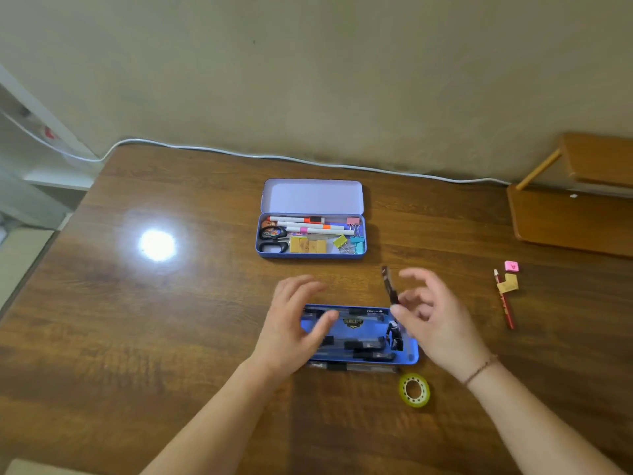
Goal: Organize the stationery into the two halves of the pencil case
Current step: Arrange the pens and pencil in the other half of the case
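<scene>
A person's right hand point(433, 318) pinches a dark, slim pen-like item point(389, 285) between thumb and fingertips, tip raised, above the right end of a blue pencil-case tray point(409, 354) holding dark pens. The left hand point(296, 323) hovers with fingers spread over the tray's left end; whether it touches cannot be told. Beyond both hands lies the open lavender tin point(311, 197), already packed with markers, scissors point(272, 240), erasers and binder clips. A clear pen point(352, 367) lies against the tray's near edge, a tape roll point(414, 389) below the right wrist. Well right of that hand wait a red pencil point(506, 305) and pink eraser point(511, 266). The loose pinch could let the item slip and roll away; an unsteadied tray could skid.
</scene>
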